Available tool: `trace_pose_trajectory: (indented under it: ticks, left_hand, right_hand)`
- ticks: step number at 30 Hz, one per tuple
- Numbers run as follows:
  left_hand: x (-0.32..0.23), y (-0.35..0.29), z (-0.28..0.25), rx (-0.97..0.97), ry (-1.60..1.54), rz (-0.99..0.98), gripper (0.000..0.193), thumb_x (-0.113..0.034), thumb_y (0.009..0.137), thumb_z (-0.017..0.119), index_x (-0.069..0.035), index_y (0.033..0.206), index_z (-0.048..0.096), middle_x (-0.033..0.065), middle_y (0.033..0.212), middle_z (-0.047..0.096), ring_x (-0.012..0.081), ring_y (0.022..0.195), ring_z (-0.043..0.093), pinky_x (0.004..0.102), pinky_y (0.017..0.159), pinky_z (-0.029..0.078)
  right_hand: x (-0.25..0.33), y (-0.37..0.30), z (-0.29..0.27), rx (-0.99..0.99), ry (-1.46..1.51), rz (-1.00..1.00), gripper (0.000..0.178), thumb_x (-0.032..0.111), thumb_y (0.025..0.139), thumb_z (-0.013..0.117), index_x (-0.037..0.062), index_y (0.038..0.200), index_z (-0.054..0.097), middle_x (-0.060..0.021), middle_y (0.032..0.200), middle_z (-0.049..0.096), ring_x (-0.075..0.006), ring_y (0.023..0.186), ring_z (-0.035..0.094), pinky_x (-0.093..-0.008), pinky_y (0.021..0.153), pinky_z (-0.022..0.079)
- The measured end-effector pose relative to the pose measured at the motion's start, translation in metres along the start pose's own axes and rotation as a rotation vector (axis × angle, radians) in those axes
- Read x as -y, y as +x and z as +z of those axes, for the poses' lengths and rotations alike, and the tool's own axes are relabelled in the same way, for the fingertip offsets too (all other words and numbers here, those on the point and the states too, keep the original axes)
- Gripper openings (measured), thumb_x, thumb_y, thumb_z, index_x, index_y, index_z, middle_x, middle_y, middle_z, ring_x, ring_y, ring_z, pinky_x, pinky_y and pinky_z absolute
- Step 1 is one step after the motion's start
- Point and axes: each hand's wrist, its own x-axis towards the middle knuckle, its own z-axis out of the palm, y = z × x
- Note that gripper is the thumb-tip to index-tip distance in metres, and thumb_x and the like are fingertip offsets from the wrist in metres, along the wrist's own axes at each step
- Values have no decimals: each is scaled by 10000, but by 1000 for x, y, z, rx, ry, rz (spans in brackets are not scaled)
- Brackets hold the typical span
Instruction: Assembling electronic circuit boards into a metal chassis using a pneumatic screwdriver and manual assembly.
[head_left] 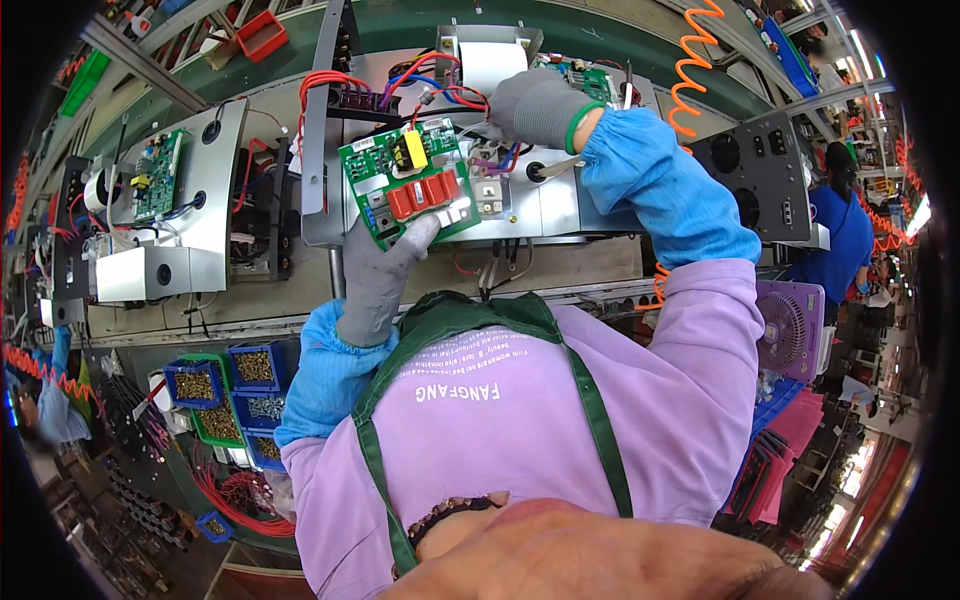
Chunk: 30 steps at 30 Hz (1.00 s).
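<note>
Green circuit board [410,182] with red blocks and a yellow part sits pinched in the grey-gloved left hand [380,280] over the open grey metal chassis [560,205], while the gloved right hand [535,105] is curled among the chassis's wires, its grip unclear.

— Bright, even light overall; strong glare from the white ceiling strip lights [915,215] at the right rim.

— Shadows are soft. The fisheye bends the straight grey metal rails [140,65], the corners go black, and the nearest lower edge is blurred.
</note>
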Motion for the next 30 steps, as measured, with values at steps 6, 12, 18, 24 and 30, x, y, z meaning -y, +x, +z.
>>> trace_pose_trajectory:
  ticks: [6, 12, 18, 24, 30]
  left_hand:
    - [14, 15, 2, -103, -23, -41, 342, -251, 828, 708, -50, 1078, 590, -8, 820, 610, 46, 604, 497, 202, 525, 419]
    - [8, 17, -1, -33, 6, -24, 337, -243, 831, 707, -50, 1079, 585, -7, 821, 620, 41, 603, 497, 198, 523, 417]
    - [8, 17, -2, -7, 43, -45, 329, -223, 836, 702, -51, 1091, 585, -8, 833, 627, 37, 616, 500, 199, 538, 423]
    - [8, 14, -1, -12, 8, -16, 342, -216, 831, 705, -44, 1100, 583, -2, 859, 631, 42, 635, 501, 208, 555, 427]
    - [11, 14, -1, -36, 45, -26, 400, -278, 812, 713, -32, 1096, 574, 18, 865, 620, 59, 650, 520, 211, 529, 423]
  right_hand:
    - [-7, 0, 6, 64, 33, 65, 195, 255, 791, 609, 115, 883, 709, -132, 817, 671, -290, 754, 660, -383, 681, 522]
    - [-46, -22, 2, -101, 469, 81, 251, 171, 772, 589, 119, 1000, 678, -114, 866, 671, -258, 769, 644, -351, 716, 511]
    - [-89, -13, 27, -118, 743, 242, 239, 94, 776, 590, 49, 991, 683, -78, 810, 670, -175, 707, 611, -292, 679, 499]
    - [-99, -4, 30, -252, 559, 281, 209, 94, 758, 630, 49, 953, 691, -52, 814, 669, -137, 729, 601, -265, 688, 489]
    - [-35, -49, 4, -132, 959, -198, 226, 72, 771, 610, 17, 987, 652, -120, 882, 664, -224, 788, 635, -337, 722, 500]
